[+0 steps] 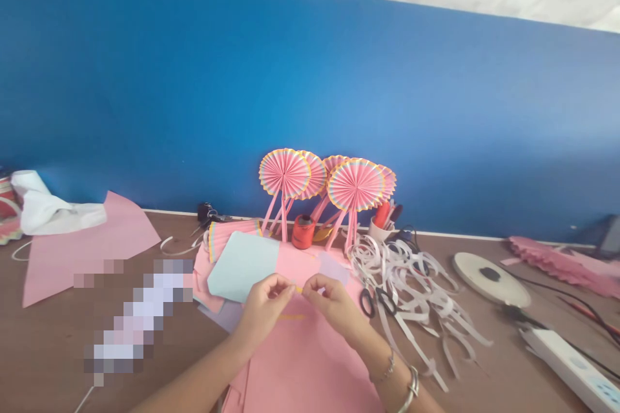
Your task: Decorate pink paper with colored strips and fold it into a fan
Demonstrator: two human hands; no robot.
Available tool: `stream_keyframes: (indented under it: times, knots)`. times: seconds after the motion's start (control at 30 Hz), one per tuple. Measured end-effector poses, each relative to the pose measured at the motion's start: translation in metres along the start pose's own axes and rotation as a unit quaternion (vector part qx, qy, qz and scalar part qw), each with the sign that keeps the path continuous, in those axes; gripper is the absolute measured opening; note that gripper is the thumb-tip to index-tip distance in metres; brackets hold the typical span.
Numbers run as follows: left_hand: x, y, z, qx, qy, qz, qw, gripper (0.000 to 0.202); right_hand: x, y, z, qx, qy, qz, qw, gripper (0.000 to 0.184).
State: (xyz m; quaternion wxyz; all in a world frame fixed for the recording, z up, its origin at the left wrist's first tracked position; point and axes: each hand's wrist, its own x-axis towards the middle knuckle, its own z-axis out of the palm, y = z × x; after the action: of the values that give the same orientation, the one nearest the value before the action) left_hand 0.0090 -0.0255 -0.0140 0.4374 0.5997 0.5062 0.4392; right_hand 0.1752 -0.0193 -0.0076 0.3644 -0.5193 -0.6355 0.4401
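Note:
My left hand [264,306] and my right hand [332,300] meet over a stack of pink paper sheets [300,361] on the brown table. Both pinch the ends of a small thin yellow strip [299,289] held between their fingertips. The fingers of each hand are curled closed. A pale blue sheet [242,264] lies just beyond my left hand. My right wrist wears bracelets.
Several pink pleated paper fans [329,184] stand against the blue wall. A red ribbon spool [303,231], a cup of pens [382,222], curled white paper strips [411,277], black scissors [378,302], a white disc [489,277], a power strip [571,364] and loose pink paper [82,251] lie around.

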Motion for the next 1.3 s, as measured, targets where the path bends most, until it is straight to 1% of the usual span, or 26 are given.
stream_keyframes:
  times: [0.07,0.1,0.13,0.17,0.2,0.27,0.33,0.4,0.5,0.6,0.73,0.9,1.13,1.3]
  knots:
    - [-0.003,-0.004,0.000,0.078,0.022,0.024,0.996,0.016,0.002,0.006,-0.004,-0.040,0.003,0.015,0.999,0.011]
    - [-0.006,-0.005,0.001,0.136,0.018,0.052,0.989,0.014,0.002,0.009,-0.006,-0.065,-0.005,0.026,0.998,0.010]
    - [-0.010,-0.006,0.002,0.200,-0.001,0.085,0.976,0.013,0.003,0.012,-0.009,-0.090,-0.019,0.039,0.995,0.010]
    - [-0.014,-0.007,0.004,0.263,-0.036,0.121,0.956,0.016,0.003,0.015,-0.012,-0.111,-0.035,0.053,0.992,0.011]
    - [-0.018,-0.007,0.006,0.318,-0.079,0.150,0.933,0.021,0.003,0.017,-0.015,-0.126,-0.050,0.066,0.989,0.011]
    - [-0.026,-0.008,0.010,0.404,-0.151,0.180,0.884,0.026,0.003,0.020,-0.019,-0.141,-0.065,0.085,0.984,0.014]
    - [-0.030,-0.010,0.014,0.459,-0.183,0.188,0.849,0.026,0.002,0.021,-0.020,-0.148,-0.073,0.100,0.981,0.019]
    - [-0.031,-0.011,0.016,0.481,-0.190,0.195,0.834,0.025,0.002,0.021,-0.019,-0.156,-0.079,0.114,0.978,0.023]
    - [-0.030,-0.009,0.014,0.472,-0.183,0.198,0.839,0.025,0.001,0.020,-0.016,-0.166,-0.074,0.123,0.976,0.023]
    - [-0.028,-0.003,0.011,0.467,-0.187,0.184,0.845,0.021,0.002,0.021,-0.014,-0.169,-0.073,0.125,0.975,0.022]
    - [-0.027,0.001,0.010,0.476,-0.198,0.183,0.837,0.021,0.003,0.020,-0.014,-0.176,-0.069,0.126,0.974,0.020]
    - [-0.026,-0.001,0.011,0.477,-0.196,0.195,0.834,0.028,0.002,0.014,-0.014,-0.184,-0.073,0.134,0.971,0.021]
    - [-0.026,-0.001,0.010,0.484,-0.197,0.197,0.830,0.026,0.002,0.011,-0.012,-0.199,-0.076,0.138,0.967,0.023]
    - [-0.026,-0.001,0.011,0.484,-0.197,0.200,0.829,0.024,0.002,0.013,-0.012,-0.211,-0.071,0.133,0.966,0.022]
